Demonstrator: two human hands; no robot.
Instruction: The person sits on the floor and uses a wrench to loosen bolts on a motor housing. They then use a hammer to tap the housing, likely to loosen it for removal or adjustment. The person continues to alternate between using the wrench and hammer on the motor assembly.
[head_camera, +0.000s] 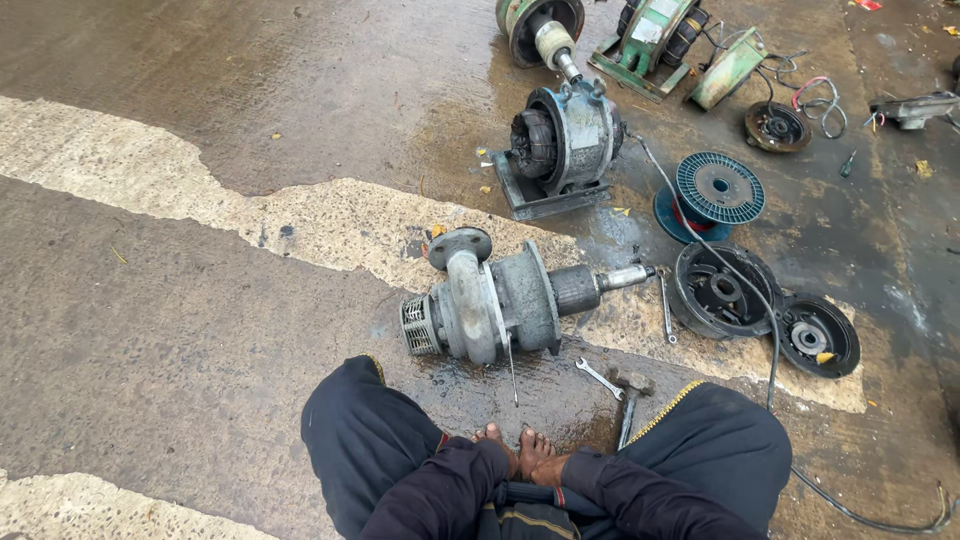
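Note:
My left hand and my right hand rest close together low between my knees, fingers curled in, with nothing visible in them. Dark sleeves cover both arms. Just ahead on the wet concrete lies a grey pump body on its side, its shaft pointing right. A thin screwdriver lies between the pump and my hands. A small spanner and a hammer lie by my right knee.
Right of the pump sit a long wrench, two round end covers and a black cable. Farther back are a motor housing, a blue wire spool, a rotor and a green motor.

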